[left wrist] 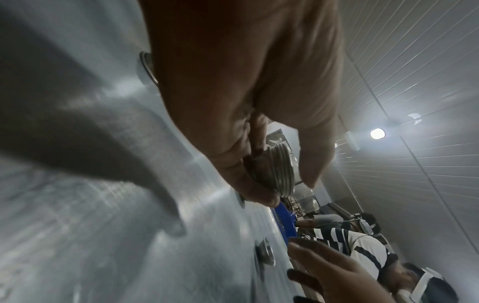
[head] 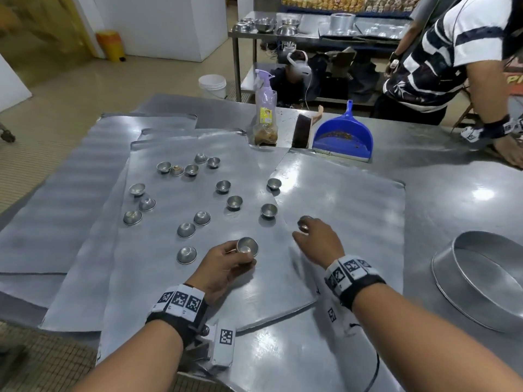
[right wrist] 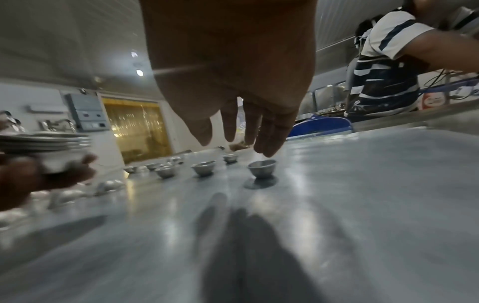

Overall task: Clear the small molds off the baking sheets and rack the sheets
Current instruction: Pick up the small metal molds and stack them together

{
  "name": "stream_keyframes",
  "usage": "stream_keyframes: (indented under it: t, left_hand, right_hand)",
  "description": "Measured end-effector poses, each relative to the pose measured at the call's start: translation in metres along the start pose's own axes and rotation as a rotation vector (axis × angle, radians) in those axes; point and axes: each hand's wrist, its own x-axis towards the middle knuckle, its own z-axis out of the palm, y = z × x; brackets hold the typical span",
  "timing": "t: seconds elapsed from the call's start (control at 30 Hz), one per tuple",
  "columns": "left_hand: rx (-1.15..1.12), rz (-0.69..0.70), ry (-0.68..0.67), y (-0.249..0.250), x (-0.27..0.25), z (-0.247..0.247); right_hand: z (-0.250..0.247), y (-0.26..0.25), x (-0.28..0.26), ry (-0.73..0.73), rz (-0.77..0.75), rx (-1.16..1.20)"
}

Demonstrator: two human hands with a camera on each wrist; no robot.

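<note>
Above tray [head: 353, 222], left hand [head: 223, 267] grips nested cup stack [head: 247, 246].

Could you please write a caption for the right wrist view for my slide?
Open right hand reaches for a cup on the tray; left hand holds a stack.
</note>
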Motion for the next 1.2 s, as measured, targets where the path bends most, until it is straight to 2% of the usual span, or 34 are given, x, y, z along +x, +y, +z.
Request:
stream_keyframes:
  t: [0.23, 0.47, 0.57, 0.7, 0.8, 0.9, 1.2]
  left_hand:
    - [0.049, -0.026, 0.049, -0.005, 0.019, 0.009]
    - [0.045, -0.044, 0.044, -0.015, 0.021, 0.004]
    - [0.052, -0.041, 0.046, -0.016, 0.016, 0.001]
    - [-0.002, -0.041, 0.07, -0.009, 0.003, -0.004]
    - [-0.122, -0.031, 0.106, 0.001, -0.011, -0.011]
    - [-0.258, 0.006, 0.127, 0.008, -0.026, -0.021]
    - [-0.331, 0.052, 0.199, 0.024, -0.075, -0.073]
  right_hand:
    - [0.005, 0.035, 0.057, -0.17, 0.016, -0.142]
    - [0.017, 0.045, 0.065, -0.131, 0.021, -0.197]
    - [0.008, 0.039, 0.057, -0.128, 0.059, -0.11]
    - [-0.013, -0.002, 0.027, -0.086, -0.079, 0.08]
    - [-0.017, -0.049, -0.005, -0.152, -0.246, 0.17]
    - [-0.001, -0.087, -0.032, -0.213, -0.379, 0.156]
    - [0.065, -0.16, -0.075, -0.263, -0.489, 0.103]
